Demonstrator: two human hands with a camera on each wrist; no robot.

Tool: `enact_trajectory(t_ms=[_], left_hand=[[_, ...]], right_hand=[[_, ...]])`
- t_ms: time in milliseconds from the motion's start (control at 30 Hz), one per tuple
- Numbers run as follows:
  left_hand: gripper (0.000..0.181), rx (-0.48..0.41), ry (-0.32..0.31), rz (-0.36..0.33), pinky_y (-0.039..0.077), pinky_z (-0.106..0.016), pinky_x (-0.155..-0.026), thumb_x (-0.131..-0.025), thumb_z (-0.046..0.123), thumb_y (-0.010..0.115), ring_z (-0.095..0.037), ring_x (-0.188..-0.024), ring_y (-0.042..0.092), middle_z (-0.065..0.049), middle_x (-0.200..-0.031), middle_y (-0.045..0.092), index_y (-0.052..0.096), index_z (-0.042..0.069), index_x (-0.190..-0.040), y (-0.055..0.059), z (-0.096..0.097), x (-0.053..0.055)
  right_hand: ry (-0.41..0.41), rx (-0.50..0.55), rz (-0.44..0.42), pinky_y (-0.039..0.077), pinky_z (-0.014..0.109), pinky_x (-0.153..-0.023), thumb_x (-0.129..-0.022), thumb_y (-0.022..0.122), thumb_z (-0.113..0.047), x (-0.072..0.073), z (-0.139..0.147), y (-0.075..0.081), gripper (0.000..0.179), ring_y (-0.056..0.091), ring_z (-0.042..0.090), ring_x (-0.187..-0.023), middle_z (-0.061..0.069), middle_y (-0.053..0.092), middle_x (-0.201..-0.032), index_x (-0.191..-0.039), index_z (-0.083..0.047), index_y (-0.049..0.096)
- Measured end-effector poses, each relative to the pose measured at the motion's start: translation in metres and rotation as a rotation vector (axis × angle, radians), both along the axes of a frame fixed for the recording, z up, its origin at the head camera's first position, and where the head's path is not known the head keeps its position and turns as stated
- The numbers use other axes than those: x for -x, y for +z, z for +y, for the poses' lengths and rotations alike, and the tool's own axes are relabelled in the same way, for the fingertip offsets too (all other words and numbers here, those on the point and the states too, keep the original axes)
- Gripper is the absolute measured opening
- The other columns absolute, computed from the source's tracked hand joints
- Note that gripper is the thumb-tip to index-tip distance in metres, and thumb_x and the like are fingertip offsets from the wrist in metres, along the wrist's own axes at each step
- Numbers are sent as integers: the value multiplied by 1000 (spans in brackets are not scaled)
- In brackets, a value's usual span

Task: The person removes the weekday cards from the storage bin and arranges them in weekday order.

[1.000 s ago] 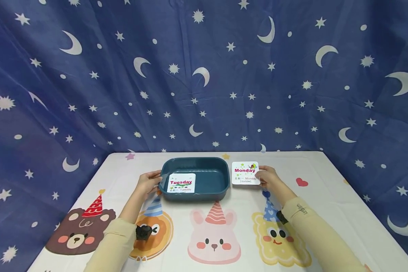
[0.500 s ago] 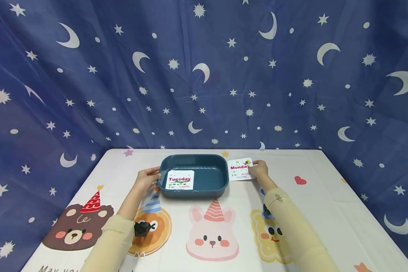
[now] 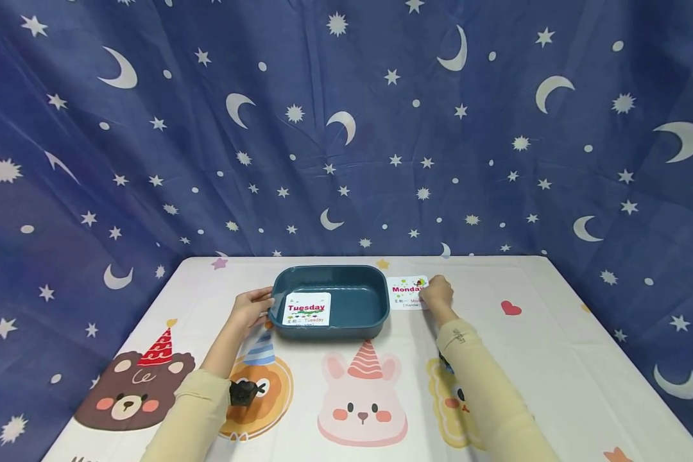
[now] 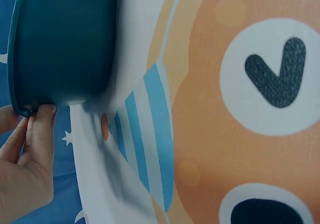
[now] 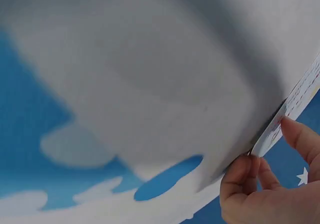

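A dark teal plastic basin (image 3: pixel 328 333) stands at the middle of the table's far part. My left hand (image 3: pixel 254 308) grips its left end; in the left wrist view the thumb and fingers pinch the basin's rim (image 4: pixel 24 112). Inside, at the left, leans a white card (image 3: pixel 307 316) printed "Tuesday". Just right of the basin is a second white card (image 3: pixel 404 300), printed "Monday". Its right edge is pinched between thumb and fingers of my right hand (image 3: pixel 437 294), which cover part of the lettering. The right wrist view shows that card (image 5: pixel 272 135) edge-on, close over the cloth.
A white tablecloth (image 3: pixel 554 359) with party-hat animal prints covers the table. Behind it hangs a blue curtain (image 3: pixel 346 179) with moons and stars. Both forearms reach over the cloth from the near side, in cream sleeves (image 3: pixel 485 385).
My right hand has moved left with the "Monday" card, bringing it closer to the basin. The card tilted slightly on the way and is level again. The left hand keeps its grip.
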State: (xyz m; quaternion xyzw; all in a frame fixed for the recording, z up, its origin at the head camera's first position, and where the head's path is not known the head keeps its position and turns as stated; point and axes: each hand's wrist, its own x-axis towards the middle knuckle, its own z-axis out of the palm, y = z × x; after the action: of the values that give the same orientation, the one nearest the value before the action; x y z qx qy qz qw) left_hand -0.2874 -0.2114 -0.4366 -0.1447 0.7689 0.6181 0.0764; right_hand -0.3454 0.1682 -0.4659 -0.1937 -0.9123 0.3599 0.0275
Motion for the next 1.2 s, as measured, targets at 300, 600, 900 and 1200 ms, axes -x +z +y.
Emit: enact_trajectory(t_ms=[300,600,900,1200], left_hand=[[43,-2,7,6,54,-31,-86,-96,6,49,-27,-116,54,-22,-141,45,44,1,-138,-1,0,-1],[43,-2,14,13,56,-28,-80,-96,5,49,-26,-111,56,-23,-140,45,44,0,-138,-2,1,0],[44,1,-10,22,56,-23,-74,-96,5,49,-18,-101,58,-24,-139,44,43,-2,-138,2,2,-4],[43,9,-19,14,55,-22,-72,-96,5,49,-13,-93,58,-25,-138,45,43,-3,-138,3,1,-3]], right_hand=[[-3,-97,-26,40,50,-97,-70,70,-5,-1,-6,1,44,45,46,-112,30,46,-118,-109,11,57],[156,51,59,43,46,-97,-72,80,-26,41,43,-59,64,51,40,-113,22,53,-125,-125,-3,54],[134,394,-31,38,45,-107,-88,59,-8,4,41,-18,57,42,43,-126,30,37,-142,-138,7,36],[40,536,36,48,23,-78,-93,53,-10,-7,37,-10,47,54,30,-105,28,48,-130,-136,5,42]])
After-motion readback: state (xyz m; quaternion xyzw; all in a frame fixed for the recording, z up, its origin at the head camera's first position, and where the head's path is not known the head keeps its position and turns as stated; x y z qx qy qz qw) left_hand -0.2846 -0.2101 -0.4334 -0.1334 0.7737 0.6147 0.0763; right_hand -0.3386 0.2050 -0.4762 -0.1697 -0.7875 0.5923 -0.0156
